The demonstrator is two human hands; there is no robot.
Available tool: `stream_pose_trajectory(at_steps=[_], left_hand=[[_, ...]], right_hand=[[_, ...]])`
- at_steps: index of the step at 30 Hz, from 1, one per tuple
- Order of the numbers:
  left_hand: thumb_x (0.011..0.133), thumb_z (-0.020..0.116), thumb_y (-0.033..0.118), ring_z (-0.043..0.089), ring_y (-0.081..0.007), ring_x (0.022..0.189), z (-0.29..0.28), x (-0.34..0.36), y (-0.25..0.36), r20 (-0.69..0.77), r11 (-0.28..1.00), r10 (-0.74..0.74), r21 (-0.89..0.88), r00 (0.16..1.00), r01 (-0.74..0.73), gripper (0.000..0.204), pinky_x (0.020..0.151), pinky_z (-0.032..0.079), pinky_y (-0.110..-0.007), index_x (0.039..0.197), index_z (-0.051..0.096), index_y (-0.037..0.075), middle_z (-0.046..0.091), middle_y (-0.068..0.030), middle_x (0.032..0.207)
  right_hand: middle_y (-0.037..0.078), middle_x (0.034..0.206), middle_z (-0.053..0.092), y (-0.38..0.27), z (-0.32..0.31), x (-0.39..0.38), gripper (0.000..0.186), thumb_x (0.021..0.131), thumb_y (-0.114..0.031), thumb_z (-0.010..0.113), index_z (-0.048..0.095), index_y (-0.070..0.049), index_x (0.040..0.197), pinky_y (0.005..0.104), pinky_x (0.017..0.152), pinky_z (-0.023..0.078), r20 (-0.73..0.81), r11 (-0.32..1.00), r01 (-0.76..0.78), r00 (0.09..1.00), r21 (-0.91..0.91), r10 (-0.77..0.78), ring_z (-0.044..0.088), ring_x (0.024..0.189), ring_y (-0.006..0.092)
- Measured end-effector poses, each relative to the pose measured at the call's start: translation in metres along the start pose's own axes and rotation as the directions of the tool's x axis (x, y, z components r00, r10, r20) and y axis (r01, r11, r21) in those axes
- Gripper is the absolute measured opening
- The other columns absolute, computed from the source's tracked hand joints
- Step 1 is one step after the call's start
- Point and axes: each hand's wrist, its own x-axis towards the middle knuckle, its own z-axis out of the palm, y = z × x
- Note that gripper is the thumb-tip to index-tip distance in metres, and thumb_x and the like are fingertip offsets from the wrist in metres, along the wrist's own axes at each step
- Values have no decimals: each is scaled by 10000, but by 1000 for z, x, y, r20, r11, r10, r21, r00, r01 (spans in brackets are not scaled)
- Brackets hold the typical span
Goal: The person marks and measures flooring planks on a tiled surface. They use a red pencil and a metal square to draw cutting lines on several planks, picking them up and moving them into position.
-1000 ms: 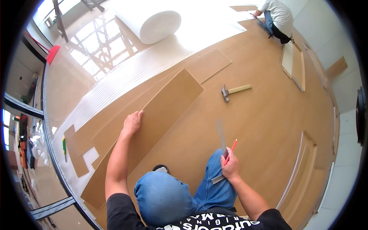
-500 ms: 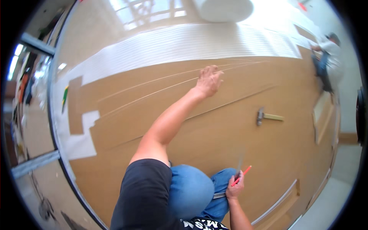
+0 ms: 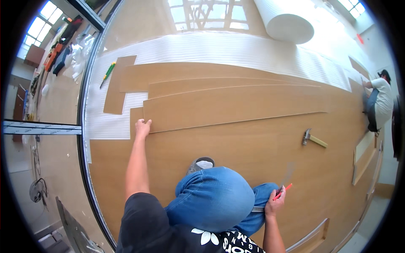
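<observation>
My left hand [image 3: 143, 127] grips the left-end corner of a long wood-look floor plank [image 3: 219, 107], fingers bent around its edge. This plank lies loose and slightly askew, overlapping two more loose planks [image 3: 177, 71] behind it. By my right knee, my right hand [image 3: 275, 204] is closed around a red pencil [image 3: 282, 191]. A thin, greyish blade-like piece [image 3: 289, 172] sticks up from the same hand, too blurred to name, and a grey metal strip [image 3: 257, 209] shows beside it against my jeans. The palm side hides how these pieces join.
White foam underlay [image 3: 202, 48] spreads behind the planks, with a foam roll [image 3: 291, 29] at the back. A claw hammer [image 3: 314, 138] lies right on the laid floor. A green-yellow utility knife [image 3: 107, 75] rests left, near a dark door frame [image 3: 82, 168]. Another person [image 3: 379, 101] crouches far right.
My left hand has come left and nearer, from above the planks to the end of the front one. The view has shifted. My right hand still holds the pencil by my knee.
</observation>
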Motion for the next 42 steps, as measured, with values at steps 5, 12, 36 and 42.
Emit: stream_pose_trajectory(at_steps=[5, 12, 36, 42], left_hand=[[924, 798, 229, 702, -269, 1111, 5, 6, 13, 35, 934, -136, -329, 990, 139, 566, 930, 574, -401, 1386, 629, -50, 721, -194, 1243], [897, 786, 144, 725, -231, 1029, 39, 12, 78, 307, 922, 162, -386, 938, -33, 469, 887, 577, -367, 1310, 689, -56, 766, -150, 1146], [793, 861, 193, 618, -323, 1027, 33, -117, 151, 215, 475, 879, -293, 426, -830, 487, 924, 510, -472, 1238, 705, 74, 699, -120, 1124], [904, 806, 9, 660, -184, 1093, 77, -82, 170, 209, 522, 685, -809, 698, -270, 375, 957, 566, -318, 1257, 700, 75, 671, -58, 1103]], right_hand=[[183, 1216, 700, -29, 1, -6, 500, 1021, -184, 662, 536, 27, 1457, 389, 988, 539, 3, 996, -45, 999, 71, 45, 687, 1099, 275], [177, 1178, 701, -33, 9, -4, 473, 1004, -172, 678, 561, 11, 1424, 391, 967, 538, 36, 999, 50, 998, 12, -51, 687, 1075, 286], [180, 1076, 708, -357, 332, 105, 460, 1000, -149, 697, 563, -21, 1421, 382, 883, 559, 545, 938, 163, 778, 307, -313, 710, 992, 282], [176, 1157, 710, -308, 321, 135, 426, 981, -92, 698, 588, -23, 1387, 402, 929, 576, 504, 851, 323, 697, 415, -510, 712, 1059, 327]])
